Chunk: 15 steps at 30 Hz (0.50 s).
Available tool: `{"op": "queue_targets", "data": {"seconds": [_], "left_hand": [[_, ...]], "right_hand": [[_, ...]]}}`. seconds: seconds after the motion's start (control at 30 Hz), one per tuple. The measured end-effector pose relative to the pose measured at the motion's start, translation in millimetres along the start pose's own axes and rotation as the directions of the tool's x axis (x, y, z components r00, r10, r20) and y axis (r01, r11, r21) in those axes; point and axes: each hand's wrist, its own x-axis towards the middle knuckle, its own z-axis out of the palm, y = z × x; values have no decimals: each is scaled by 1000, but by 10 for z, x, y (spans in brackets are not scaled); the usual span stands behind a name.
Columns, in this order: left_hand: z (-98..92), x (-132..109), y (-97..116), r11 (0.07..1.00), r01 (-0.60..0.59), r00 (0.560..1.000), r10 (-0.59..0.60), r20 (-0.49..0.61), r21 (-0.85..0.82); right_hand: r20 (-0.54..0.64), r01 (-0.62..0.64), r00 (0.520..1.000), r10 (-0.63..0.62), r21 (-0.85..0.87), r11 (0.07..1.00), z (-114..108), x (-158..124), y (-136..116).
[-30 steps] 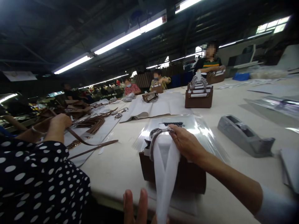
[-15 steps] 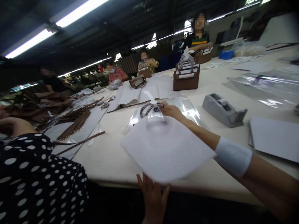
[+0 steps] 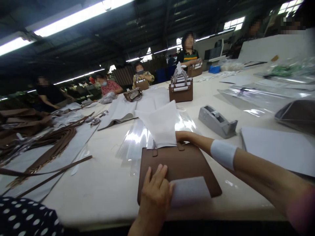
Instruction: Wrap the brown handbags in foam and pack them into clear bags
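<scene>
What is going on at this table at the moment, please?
A person has a brown handbag lying flat on the table. The left hand presses on it beside a white pad; the right hand is at its handles, against a white foam sheet. A tape dispenser stands nearby; co-workers sit farther along.

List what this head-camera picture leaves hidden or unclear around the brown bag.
- Head view: right hand, fingers hidden under the white sheet.
- Head view: bag, handles mostly covered by that sheet.
- Head view: dark object at right, cut off by the edge.
</scene>
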Motion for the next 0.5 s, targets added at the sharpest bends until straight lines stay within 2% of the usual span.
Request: {"op": "queue_targets", "data": {"seconds": [0.13,0.17,0.23,0.27,0.3,0.33,0.37,0.4,0.47,0.5], "left_hand": [[164,181,-163,994,83,991,-76,112,-66],[183,194,-186,993,94,988,-84,128,-74],[191,180,-197,992,96,988,-85,126,-83],[178,167,-193,992,91,990,-81,119,-82],[156,164,-193,993,83,990,-74,119,-81],[124,186,-209,993,74,989,-62,135,-90],[85,247,-248,992,66,987,-49,155,-110],[42,358,-317,989,65,986,-43,162,-132],[-22,757,-537,987,88,990,-71,124,-136],[-30,1036,-672,990,122,992,-121,28,-73]], "right_hand": [[-80,-75,995,64,-147,986,-191,-288,2],[-119,-64,992,43,-178,982,-238,-441,-31],[-177,57,979,-103,-247,967,-263,-849,-101],[-142,337,907,-397,-320,885,-235,-1076,-127],[-58,573,771,-634,-370,731,-185,-1293,-142],[-3,677,661,-750,-427,599,-120,-1482,-146],[32,687,629,-777,-491,536,-53,-1630,-142],[73,686,618,-783,-536,492,9,-1731,-132],[122,649,662,-739,-586,485,85,-1803,-111],[146,645,680,-719,-584,492,96,-1795,-102]]}}
